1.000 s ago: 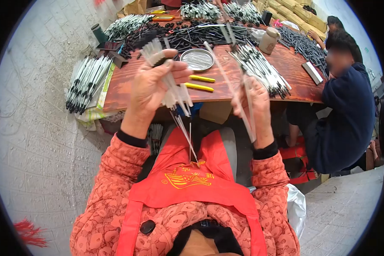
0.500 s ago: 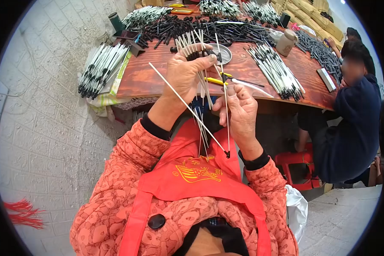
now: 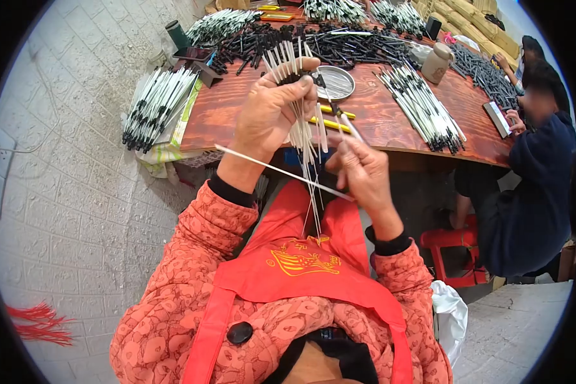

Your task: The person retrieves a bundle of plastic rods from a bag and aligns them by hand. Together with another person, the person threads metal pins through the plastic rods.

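My left hand [image 3: 269, 115] is closed around a bundle of thin white rods [image 3: 306, 137] with black plastic joints, held upright above my lap. My right hand [image 3: 365, 174] is pinched on a thin rod with a black joint, just right of the bundle; motion blurs its fingertips. A long white rod [image 3: 272, 168] slants from my left wrist down to below my right fingers, apparently linked to the piece there. Behind the hands, on the wooden table [image 3: 230, 105], lie a yellow-handled tool [image 3: 333, 124] and a round metal dish [image 3: 352, 89].
Bundles of white rods with black ends lie at the table's left [image 3: 157, 105] and right [image 3: 422, 109]. A heap of black parts [image 3: 256, 41] covers the back. A beige bottle [image 3: 436, 63] stands right. A person in dark clothes [image 3: 534, 185] sits on a red stool [image 3: 451, 240].
My right hand has risen slightly, and the long white rod has swung to a flatter slant, its lower end now near my right hand. The co-worker's hand now shows by the white box.
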`<state>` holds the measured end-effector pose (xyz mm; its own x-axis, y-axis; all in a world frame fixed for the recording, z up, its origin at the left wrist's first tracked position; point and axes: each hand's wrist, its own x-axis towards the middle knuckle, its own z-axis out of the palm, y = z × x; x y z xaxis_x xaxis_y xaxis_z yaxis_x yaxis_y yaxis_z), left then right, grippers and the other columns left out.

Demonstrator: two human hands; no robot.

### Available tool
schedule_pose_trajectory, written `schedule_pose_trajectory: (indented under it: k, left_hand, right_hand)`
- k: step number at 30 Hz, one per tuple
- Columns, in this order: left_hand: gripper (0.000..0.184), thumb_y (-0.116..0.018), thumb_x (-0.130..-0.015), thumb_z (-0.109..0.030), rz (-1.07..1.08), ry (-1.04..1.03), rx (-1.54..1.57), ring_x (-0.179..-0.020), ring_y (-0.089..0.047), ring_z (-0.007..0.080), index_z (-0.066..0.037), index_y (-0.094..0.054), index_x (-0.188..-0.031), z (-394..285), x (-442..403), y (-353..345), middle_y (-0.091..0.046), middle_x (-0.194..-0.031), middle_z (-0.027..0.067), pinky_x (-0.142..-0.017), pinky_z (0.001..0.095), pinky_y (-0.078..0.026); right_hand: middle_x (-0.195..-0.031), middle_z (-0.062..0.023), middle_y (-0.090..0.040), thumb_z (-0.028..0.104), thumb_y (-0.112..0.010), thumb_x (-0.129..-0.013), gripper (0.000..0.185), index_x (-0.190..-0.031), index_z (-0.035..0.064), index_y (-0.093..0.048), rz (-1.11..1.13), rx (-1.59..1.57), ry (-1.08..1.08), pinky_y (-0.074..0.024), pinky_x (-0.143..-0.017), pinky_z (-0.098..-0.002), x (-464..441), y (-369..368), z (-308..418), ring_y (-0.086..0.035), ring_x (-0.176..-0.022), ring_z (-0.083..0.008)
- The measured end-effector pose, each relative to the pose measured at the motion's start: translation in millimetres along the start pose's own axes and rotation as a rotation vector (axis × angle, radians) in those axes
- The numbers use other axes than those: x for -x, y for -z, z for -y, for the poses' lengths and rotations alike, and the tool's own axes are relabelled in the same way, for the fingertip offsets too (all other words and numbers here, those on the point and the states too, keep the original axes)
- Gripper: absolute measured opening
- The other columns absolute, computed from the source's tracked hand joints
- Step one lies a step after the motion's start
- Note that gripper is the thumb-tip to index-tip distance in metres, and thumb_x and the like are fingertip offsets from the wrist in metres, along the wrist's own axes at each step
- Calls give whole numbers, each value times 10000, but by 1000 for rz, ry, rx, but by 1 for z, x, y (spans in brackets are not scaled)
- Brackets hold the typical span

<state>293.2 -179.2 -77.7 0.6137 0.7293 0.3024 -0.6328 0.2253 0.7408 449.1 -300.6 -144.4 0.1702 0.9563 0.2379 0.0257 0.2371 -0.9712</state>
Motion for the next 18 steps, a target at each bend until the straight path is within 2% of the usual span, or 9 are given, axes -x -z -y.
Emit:
schedule_pose_trajectory:
  k: [2, 3, 8, 10, 12, 13, 16, 17, 18]
  left_hand:
    - [313, -579, -936, -88, 54, 57, -1, -664, -542, 157, -6, -568, -1238, -3, 3, 2, -595, -772, 62, -594, 301, -419]
    - [279, -568, -935, -64, 94, 39, 42, -644, -635, 179, 20, -576, -1200, -2, 3, 1, -660, -813, 112, -584, 277, -525]
    - [401, -567, -932, -64, 193, 62, -10, -671, -681, 213, 38, -477, -1309, 4, 6, -13, -688, -900, 188, -601, 296, -557]
    - [423, -571, -930, -67, 317, 121, -10, -663, -676, 207, 46, -461, -1323, 2, 8, -9, -689, -885, 188, -596, 293, -555]
    - [380, -574, -930, -75, 300, 125, -29, -631, -654, 184, 58, -496, -1277, -2, 12, -13, -679, -822, 162, -568, 283, -540]
    - [362, -571, -933, -76, 301, 133, -23, -622, -646, 179, 59, -507, -1262, -6, 12, -12, -674, -814, 156, -561, 281, -535]
    - [281, -540, -952, -70, 363, 36, -14, -617, -642, 191, 58, -540, -1201, -14, 7, -13, -666, -822, 157, -558, 320, -544]
    - [293, -532, -956, -79, 323, 39, -80, -631, -633, 217, 46, -525, -1221, -18, 11, -16, -639, -798, 164, -570, 338, -537]
    - [305, -525, -960, -88, 284, 45, -146, -645, -623, 242, 33, -511, -1240, -22, 14, -20, -612, -773, 170, -582, 356, -530]
  right_hand:
    - [-691, -11, -617, 216, -540, -990, 281, -1074, -23, -661, -77, 85, 37, -344, -419, -167, -9, 16, -3, -456, -453, -18]
    - [-684, -10, -615, 213, -540, -990, 272, -1068, -17, -661, -80, 70, 65, -346, -417, -166, -13, 16, -6, -461, -455, -18]
    - [-645, -3, -598, 252, -513, -1004, 271, -1049, 24, -652, 62, -6, 14, -385, -422, -183, -7, -8, -31, -519, -468, -41]
    - [-667, -6, -607, 229, -539, -993, 243, -1015, 16, -654, 87, -39, 44, -431, -468, -185, -11, -4, -36, -551, -526, -39]
    - [-633, 29, -566, 134, -580, -949, 153, -956, 13, -674, 7, -25, 78, -435, -524, -218, -15, 0, -41, -526, -578, -36]
    - [-682, -12, -618, 95, -612, -908, 118, -948, 10, -684, -30, -1, -14, -462, -551, -242, -10, 4, -41, -565, -594, -75]
    - [-748, -68, -659, 88, -670, -841, 117, -927, 13, -693, -132, 335, 232, -482, -579, -279, -4, 18, -78, -614, -639, -130]
    - [-806, -111, -668, 127, -731, -772, 171, -897, 15, -698, -158, 428, 150, -490, -596, -311, -1, 23, -85, -639, -672, -186]
    - [-789, -112, -664, 148, -744, -764, 191, -892, 14, -697, -171, 420, 137, -489, -594, -314, 1, 27, -86, -635, -660, -190]
